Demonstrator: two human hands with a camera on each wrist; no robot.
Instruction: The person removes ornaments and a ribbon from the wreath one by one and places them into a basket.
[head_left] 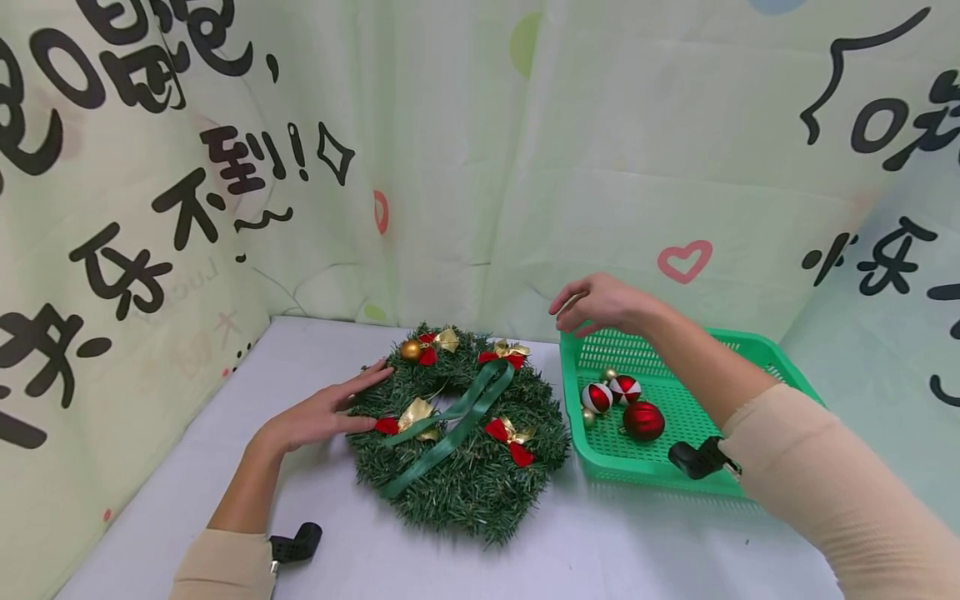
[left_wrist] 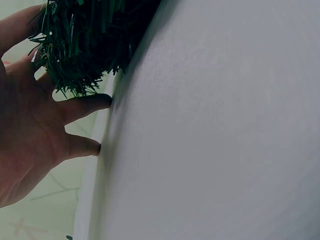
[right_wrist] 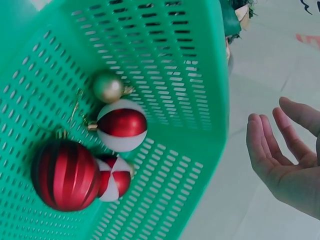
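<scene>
A green wreath [head_left: 480, 500] lies on the table, bearing red and gold bows [head_left: 510, 437], a small gold ball [head_left: 410, 350] and a green ribbon [head_left: 457, 429] draped across it. My left hand [head_left: 315, 417] rests at the wreath's left side, fingers spread; in the left wrist view its fingers [left_wrist: 82, 106] reach beside and behind the needles. Over the back left corner of a green basket [head_left: 572, 400] hovers my right hand [head_left: 603, 304], its fingers loosely bent and holding nothing. The right wrist view has that hand [right_wrist: 290, 150] just outside the basket's rim.
Inside the basket are a large red ball [head_left: 643, 421], two red-and-white balls [head_left: 597, 398] and small gold balls [head_left: 610, 375]. The basket stands right of the wreath on the white table [head_left: 360, 558]. A printed curtain [head_left: 450, 167] hangs close behind and at both sides.
</scene>
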